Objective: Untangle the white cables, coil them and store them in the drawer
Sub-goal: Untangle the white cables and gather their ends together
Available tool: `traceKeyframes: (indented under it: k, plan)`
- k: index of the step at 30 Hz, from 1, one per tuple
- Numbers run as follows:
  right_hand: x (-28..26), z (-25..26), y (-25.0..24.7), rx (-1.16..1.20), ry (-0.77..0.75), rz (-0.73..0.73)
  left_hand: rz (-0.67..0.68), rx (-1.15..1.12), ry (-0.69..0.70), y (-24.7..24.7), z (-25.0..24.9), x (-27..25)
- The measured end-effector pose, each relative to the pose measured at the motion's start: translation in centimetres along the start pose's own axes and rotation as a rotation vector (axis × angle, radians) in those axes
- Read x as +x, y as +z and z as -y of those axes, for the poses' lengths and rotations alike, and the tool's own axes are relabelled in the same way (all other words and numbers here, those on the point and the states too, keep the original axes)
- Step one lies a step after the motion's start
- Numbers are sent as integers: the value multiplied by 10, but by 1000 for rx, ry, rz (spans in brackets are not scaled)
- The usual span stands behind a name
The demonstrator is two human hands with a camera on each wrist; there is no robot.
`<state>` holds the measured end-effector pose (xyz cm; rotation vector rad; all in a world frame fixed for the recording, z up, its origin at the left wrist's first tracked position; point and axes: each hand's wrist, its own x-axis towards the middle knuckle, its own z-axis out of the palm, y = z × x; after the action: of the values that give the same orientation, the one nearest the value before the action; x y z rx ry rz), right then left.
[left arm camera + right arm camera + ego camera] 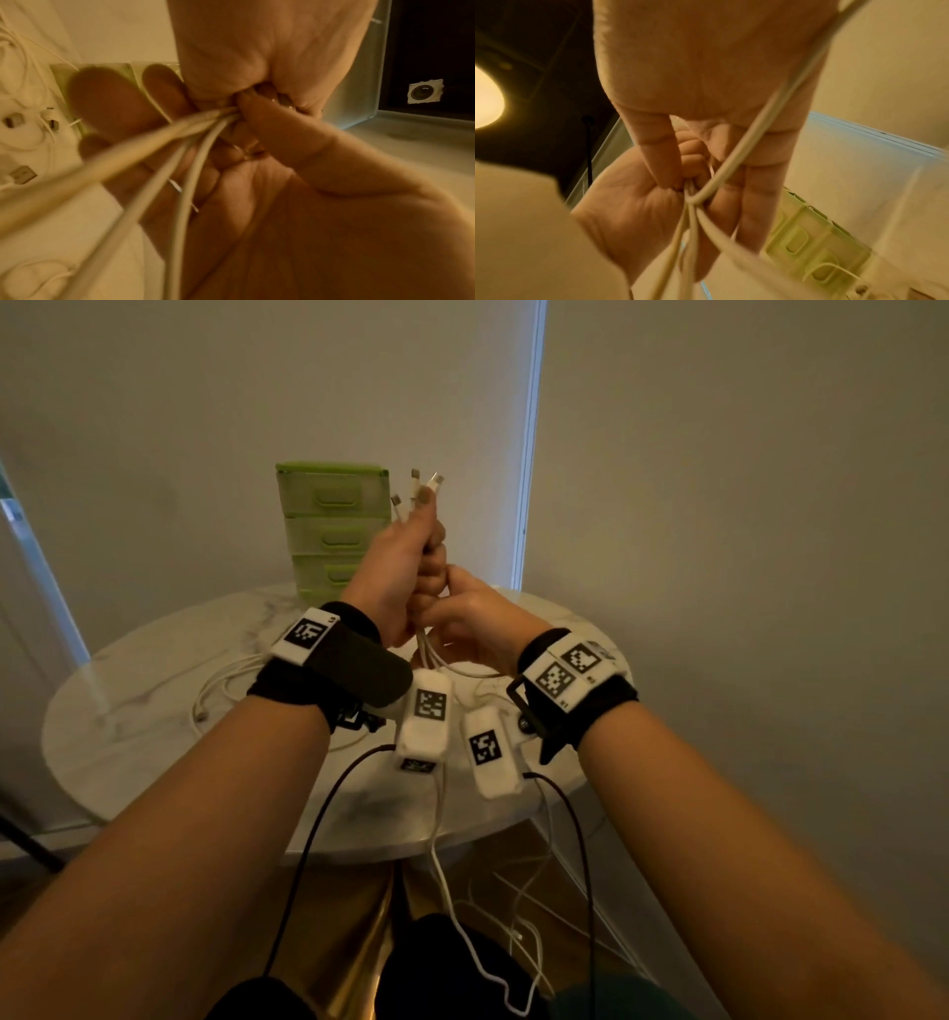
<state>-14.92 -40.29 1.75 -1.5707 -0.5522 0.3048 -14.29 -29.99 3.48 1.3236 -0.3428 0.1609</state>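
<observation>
The left hand (398, 557) is fisted round a bundle of white cables (430, 654) above the marble table (154, 690), 3 connector ends (417, 487) poking out at 12 o'clock; the right hand (475, 618) pinches the same strands just below, at 5 o'clock from the left fist; the bundle's long axis runs roughly upright, loose tails dropping toward 6 o'clock onto the table and past its edge; judged from this, the right hand is better placed to draw the tails down; the green drawer unit (334, 531) stands closed at 12 o'clock, behind both hands.
</observation>
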Motion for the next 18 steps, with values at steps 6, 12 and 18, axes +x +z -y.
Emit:
traceKeyframes:
  k: [6,12,18]
  plan:
    - [0,-23,7,87,-17,181,-64,-11,37,-2,4,-1]
    - [-20,-64,-3,47,98,119,-260,-121,48,-23,-9,10]
    - [-12,-65,-7,-114,88,90,-186,-32,28,-26,4,6]
